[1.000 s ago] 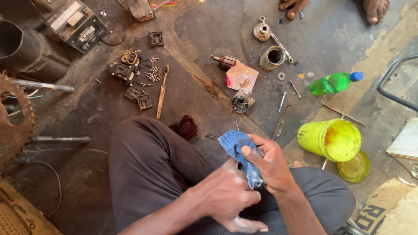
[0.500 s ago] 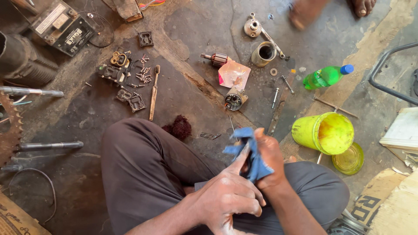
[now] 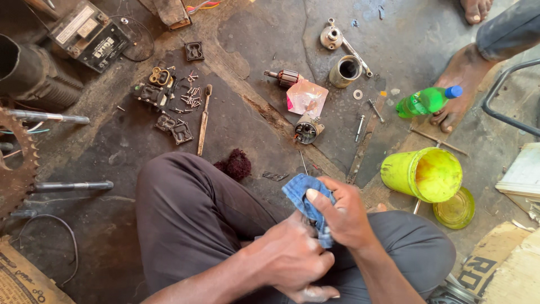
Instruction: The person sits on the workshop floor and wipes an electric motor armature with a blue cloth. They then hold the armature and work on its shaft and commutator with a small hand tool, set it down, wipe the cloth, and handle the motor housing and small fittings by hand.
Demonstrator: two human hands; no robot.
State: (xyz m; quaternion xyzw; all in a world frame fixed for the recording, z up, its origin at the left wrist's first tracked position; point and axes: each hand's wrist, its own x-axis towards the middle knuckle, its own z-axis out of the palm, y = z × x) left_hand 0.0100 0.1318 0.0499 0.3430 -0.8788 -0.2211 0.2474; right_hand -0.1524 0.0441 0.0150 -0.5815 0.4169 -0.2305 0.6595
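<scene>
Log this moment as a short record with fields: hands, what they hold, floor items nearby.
left hand: left hand closed around something hidden under the cloth
right hand: right hand pinching the blue cloth
setting: person seated on a dirty floor
right side: yellow bucket, green bottle
ahead: metal cup, pink bag, screws
left side: sprocket

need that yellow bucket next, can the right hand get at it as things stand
Probably yes. The yellow bucket lies on the floor just beyond the right hand, with nothing between them, but that hand is gripping the blue cloth.
</scene>
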